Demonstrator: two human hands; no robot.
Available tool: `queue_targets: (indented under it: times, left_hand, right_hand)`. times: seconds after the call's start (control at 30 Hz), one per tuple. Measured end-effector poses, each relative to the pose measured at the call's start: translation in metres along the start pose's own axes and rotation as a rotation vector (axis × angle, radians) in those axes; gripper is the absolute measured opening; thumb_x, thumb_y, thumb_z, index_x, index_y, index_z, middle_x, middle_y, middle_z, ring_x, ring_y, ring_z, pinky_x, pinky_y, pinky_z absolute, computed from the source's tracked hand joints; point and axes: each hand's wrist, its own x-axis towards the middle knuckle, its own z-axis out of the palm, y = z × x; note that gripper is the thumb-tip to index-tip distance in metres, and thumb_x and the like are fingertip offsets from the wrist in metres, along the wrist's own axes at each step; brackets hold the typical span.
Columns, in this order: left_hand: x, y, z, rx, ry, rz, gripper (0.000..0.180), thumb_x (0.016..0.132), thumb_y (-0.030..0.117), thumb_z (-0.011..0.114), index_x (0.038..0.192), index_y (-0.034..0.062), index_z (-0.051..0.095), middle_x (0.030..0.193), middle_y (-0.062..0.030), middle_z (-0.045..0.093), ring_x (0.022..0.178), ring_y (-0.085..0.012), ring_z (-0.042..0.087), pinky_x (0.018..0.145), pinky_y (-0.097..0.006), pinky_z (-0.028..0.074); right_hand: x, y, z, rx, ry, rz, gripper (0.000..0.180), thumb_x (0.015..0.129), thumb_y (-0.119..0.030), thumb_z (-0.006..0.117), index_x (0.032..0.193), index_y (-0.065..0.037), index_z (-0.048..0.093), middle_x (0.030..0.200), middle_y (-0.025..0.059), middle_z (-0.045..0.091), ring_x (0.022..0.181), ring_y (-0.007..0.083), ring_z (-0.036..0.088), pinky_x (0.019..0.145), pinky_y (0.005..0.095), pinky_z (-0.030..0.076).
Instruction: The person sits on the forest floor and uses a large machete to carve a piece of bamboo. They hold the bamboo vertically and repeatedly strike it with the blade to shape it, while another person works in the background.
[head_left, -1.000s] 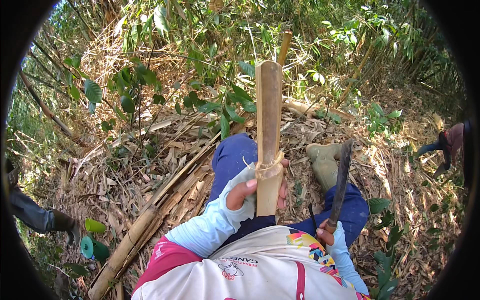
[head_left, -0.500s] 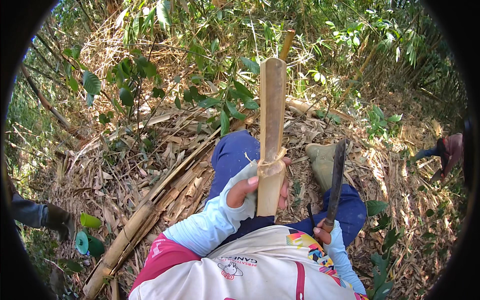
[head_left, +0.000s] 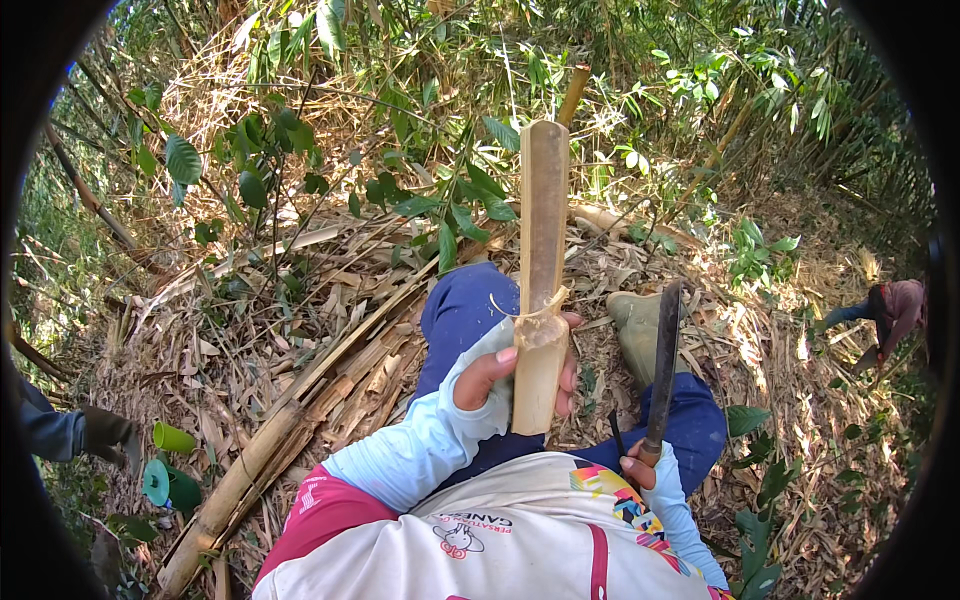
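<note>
Change: bamboo piece [head_left: 542,270] sits same, upright; view tipped slightly.
L hand [head_left: 500,375]: clenched round bamboo's lower end, over lap.
R hand [head_left: 640,462]: grips dark blade [head_left: 664,360], tip up, just right of bamboo.
Packages: green cup [head_left: 172,437] + teal lid [head_left: 157,482], lower left, on leaf litter.
Around: long bamboo pole [head_left: 260,450] beside L leg; co-worker [head_left: 890,315] far right.
</note>
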Motion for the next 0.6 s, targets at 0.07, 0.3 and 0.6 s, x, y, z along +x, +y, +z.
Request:
queue_targets:
  times: [0.07,0.3,0.6]
  left_hand:
    - [-0.0004,0.0001,0.0002,-0.005,-0.002,-0.005,0.077,0.088,0.047,0.052,0.145,0.0001,0.028,0.101,-0.0142,0.057,0.086,-0.0261,0.064,0.079,-0.036,0.051]
    - [0.0003,-0.002,-0.0034,-0.015,-0.003,-0.003,0.077,0.089,0.047,0.049,0.146,0.0006,0.026,0.101,-0.0143,0.057,0.086,-0.0264,0.064,0.079,-0.036,0.051]
    - [0.0013,-0.002,-0.0011,-0.018,0.076,0.001,0.078,0.085,0.047,0.057,0.14,-0.0025,0.032,0.093,-0.0194,0.058,0.08,-0.0316,0.064,0.074,-0.041,0.053]
  right_hand:
    - [-0.0009,-0.0028,0.001,-0.017,-0.003,-0.004,0.024,0.073,-0.014,0.076,0.082,-0.005,0.055,0.063,0.0015,0.056,0.055,0.0104,0.054,0.051,0.026,0.045]
    - [0.0017,-0.0023,-0.0009,-0.063,-0.023,0.002,0.024,0.074,-0.015,0.076,0.082,-0.004,0.056,0.065,0.0017,0.058,0.057,0.01,0.055,0.053,0.026,0.045]
    - [0.0015,-0.0009,0.0005,-0.081,0.007,-0.018,0.024,0.073,-0.015,0.076,0.081,-0.004,0.056,0.064,0.0019,0.058,0.056,0.0099,0.055,0.053,0.0259,0.045]
